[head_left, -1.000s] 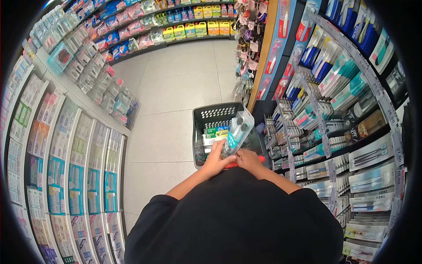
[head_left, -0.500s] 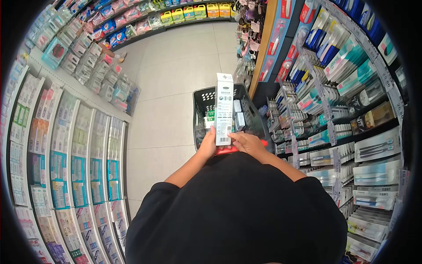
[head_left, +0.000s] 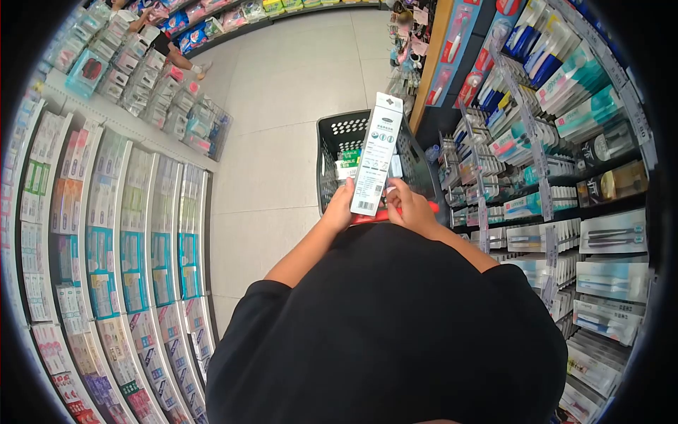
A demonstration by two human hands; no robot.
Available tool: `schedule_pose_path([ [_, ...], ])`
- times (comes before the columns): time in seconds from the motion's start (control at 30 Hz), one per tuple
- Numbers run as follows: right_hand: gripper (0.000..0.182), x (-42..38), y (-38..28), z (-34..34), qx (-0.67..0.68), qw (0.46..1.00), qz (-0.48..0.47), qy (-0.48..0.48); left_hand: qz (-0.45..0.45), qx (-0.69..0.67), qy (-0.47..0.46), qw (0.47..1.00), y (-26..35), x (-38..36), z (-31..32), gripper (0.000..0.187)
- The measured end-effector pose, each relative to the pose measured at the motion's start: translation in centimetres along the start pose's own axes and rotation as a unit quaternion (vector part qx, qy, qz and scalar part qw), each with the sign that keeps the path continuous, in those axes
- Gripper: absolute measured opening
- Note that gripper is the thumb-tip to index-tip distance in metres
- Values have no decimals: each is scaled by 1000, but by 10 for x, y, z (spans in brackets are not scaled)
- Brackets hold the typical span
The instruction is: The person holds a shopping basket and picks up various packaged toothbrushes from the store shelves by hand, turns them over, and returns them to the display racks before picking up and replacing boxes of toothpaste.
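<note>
A long white printed carton [head_left: 377, 152] is held upright in front of me, its top tilted to the right. My left hand [head_left: 340, 206] is closed on its lower left side, thumb along the edge. At the lower right edge, my right hand [head_left: 413, 206] has its fingers bent in, fingertips against the carton; its grip is partly hidden. Below the carton stands a black shopping basket [head_left: 341, 127] with a red handle [head_left: 431, 208]. Inside the basket are a green and white pack [head_left: 348, 161] and a pale box [head_left: 397, 167], partly covered by the carton.
Toothbrush packs [head_left: 613, 234] hang from hooks on the right rack. Shelves of boxed goods [head_left: 102, 265] line the left side. A person [head_left: 166, 46] is at the upper left, beyond hanging packs. Tiled floor [head_left: 261, 141] runs between the shelves.
The carton has tilted, its top going right. My right fingers have moved from the carton's lower face up to its right edge. The view has shifted, and more of the other person shows.
</note>
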State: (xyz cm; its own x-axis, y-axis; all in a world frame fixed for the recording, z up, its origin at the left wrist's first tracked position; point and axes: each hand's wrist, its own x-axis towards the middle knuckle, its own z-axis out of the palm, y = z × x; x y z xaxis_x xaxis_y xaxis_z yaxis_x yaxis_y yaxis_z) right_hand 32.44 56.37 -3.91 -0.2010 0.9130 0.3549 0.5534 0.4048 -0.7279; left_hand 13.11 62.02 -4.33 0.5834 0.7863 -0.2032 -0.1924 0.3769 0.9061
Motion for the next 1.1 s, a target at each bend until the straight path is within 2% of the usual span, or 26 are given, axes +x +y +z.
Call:
schedule_pose_path([
  [0.07,51,0,-2,-3,24,999,43,-6,6,105,8,994,-4,0,-5,67],
  [0.1,50,-2,1,-2,58,997,47,-1,41,254,36,966,4,-3,-1,66],
  [0.17,48,-5,2,-8,130,990,49,10,68,126,-1,990,-19,2,-4,56],
  [0.2,50,-8,6,-6,162,984,75,12,105,151,-47,982,-10,0,0,53],
  [0.23,53,-5,0,-12,157,985,70,10,228,300,-52,925,-2,3,6,56],
  [0.27,57,0,-15,-26,139,987,72,-25,200,349,-47,914,11,-4,16,62],
  [0.33,60,-8,-17,-20,66,998,22,6,249,400,-16,882,17,-8,29,67],
  [0.37,59,-10,-18,-23,99,992,72,-17,286,437,-6,853,11,-5,28,73],
  [0.4,57,-9,-26,-31,134,983,121,-40,277,443,-8,853,10,-5,30,74],
  [0.43,56,-8,-32,-35,171,969,168,-63,269,449,-9,852,9,-6,32,76],
  [0.53,48,-16,-20,-17,411,885,190,105,273,442,-19,854,7,-5,36,76],
  [0.57,40,-21,-15,-21,420,873,170,180,272,435,-17,858,7,-5,38,75],
  [0.67,35,-37,-10,-51,558,731,244,309,248,454,0,856,12,-4,40,60],
  [0.73,30,-55,-5,-69,573,705,276,314,218,469,9,856,10,-3,39,53],
  [0.77,28,-67,12,-66,524,712,307,352,224,484,10,846,11,-3,41,42],
  [0.87,26,-87,23,-72,457,685,369,432,195,487,-5,851,8,-1,39,34],
  [0.97,25,-109,51,-75,281,766,333,473,184,503,-6,845,8,0,45,26],
  [1.07,29,-113,65,-85,209,806,271,483,154,510,-3,846,11,1,51,23],
  [1.1,28,-112,66,-88,224,803,266,483,146,508,-1,849,11,3,51,22],
])
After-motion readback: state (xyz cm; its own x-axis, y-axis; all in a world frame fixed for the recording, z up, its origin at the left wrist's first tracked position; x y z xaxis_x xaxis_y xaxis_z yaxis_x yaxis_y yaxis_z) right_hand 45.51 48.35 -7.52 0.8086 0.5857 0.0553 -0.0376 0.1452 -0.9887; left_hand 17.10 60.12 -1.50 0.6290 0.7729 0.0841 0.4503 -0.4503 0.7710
